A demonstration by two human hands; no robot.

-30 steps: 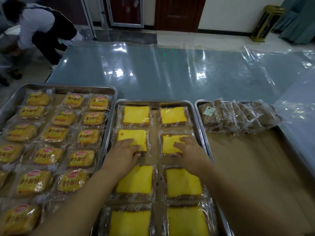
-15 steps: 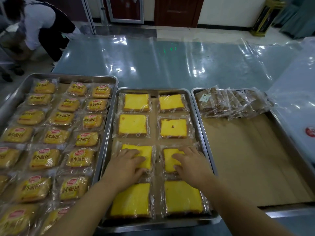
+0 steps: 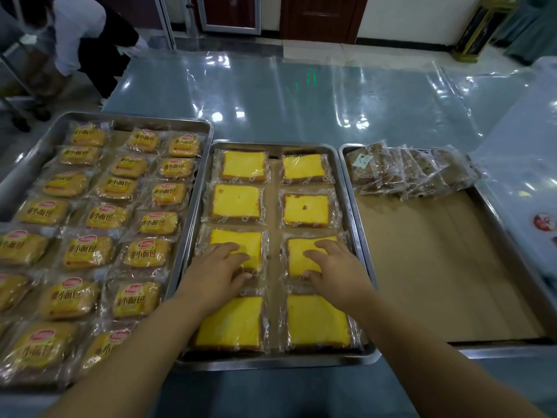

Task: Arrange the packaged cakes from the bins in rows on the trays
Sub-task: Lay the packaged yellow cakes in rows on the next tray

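The middle metal tray (image 3: 271,362) holds clear-wrapped square yellow cakes in two columns of four rows. My left hand (image 3: 217,267) lies on the left cake of the third row (image 3: 241,242), fingers on top and thumb hooked at its near edge. My right hand (image 3: 334,267) grips the right cake of that row (image 3: 301,257) the same way. Both cakes rest on the tray. The nearest row (image 3: 232,321) is partly hidden by my wrists.
The left tray (image 3: 135,117) is filled with rows of small yellow-labelled bread packs (image 3: 90,251). The right tray (image 3: 346,176) has a cardboard liner (image 3: 437,267) and one overlapping row of brown cake packs (image 3: 401,173) at its far end. A person (image 3: 81,40) bends over beyond the plastic-covered table (image 3: 301,101).
Both hands have come back toward me, from a pair of cakes farther up the tray to the third-row pair. The view has pulled back, and the tray's near rim now shows.
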